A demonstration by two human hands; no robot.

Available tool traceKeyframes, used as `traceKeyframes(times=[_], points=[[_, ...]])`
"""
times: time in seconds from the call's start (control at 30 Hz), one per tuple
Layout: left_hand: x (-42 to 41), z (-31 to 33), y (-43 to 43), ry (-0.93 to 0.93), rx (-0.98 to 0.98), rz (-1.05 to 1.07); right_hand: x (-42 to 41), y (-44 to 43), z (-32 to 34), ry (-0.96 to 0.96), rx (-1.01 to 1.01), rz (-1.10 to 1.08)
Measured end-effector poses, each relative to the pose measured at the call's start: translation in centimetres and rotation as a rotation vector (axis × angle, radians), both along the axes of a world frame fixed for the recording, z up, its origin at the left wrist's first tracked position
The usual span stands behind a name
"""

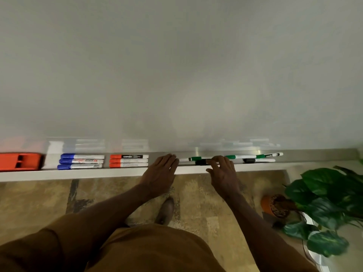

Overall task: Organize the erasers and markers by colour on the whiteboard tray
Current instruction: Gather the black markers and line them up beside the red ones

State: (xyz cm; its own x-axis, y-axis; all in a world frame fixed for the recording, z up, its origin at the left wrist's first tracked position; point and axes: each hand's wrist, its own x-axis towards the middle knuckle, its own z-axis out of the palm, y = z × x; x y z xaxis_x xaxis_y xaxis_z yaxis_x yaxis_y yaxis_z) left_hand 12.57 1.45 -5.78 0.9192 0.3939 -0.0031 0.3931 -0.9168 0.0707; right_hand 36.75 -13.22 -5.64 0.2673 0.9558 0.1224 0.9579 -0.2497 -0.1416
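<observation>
A long whiteboard tray (294, 163) runs across the view. From the left it holds a red eraser (19, 161), three stacked blue markers (81, 161) and three red markers (128, 160). My left hand (163, 170) lies flat on the tray just right of the red markers, holding nothing. My right hand (223, 171) has its fingertips on a green marker (198, 158) and a black-capped marker (201, 162), with the thumb apart on the tray's front lip. Further right lie two more green markers (239, 156) (270, 155) and a black marker (259, 160).
The whiteboard (176, 75) fills the upper view. A leafy plant (330, 203) in an orange pot (274, 205) stands on the floor at the right, close to the tray's end. My shoe (166, 211) is on the stone-patterned floor below the tray.
</observation>
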Motion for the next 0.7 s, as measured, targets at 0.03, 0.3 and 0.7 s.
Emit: traceKeyframes(times=[0.03, 0.3, 0.7], points=[[0.1, -0.1, -0.1, -0.011, 0.005, 0.004, 0.3, 0.2, 0.0, -0.007, -0.001, -0.004], [0.8, 0.2, -0.3, -0.089, 0.042, -0.008, 3.0, 1.4, -0.1, 0.031, -0.063, -0.017], [1.1, -1.5, -0.6, -0.12, 0.063, 0.081, 8.8, -2.1, 1.5, 0.024, 0.029, 0.025]])
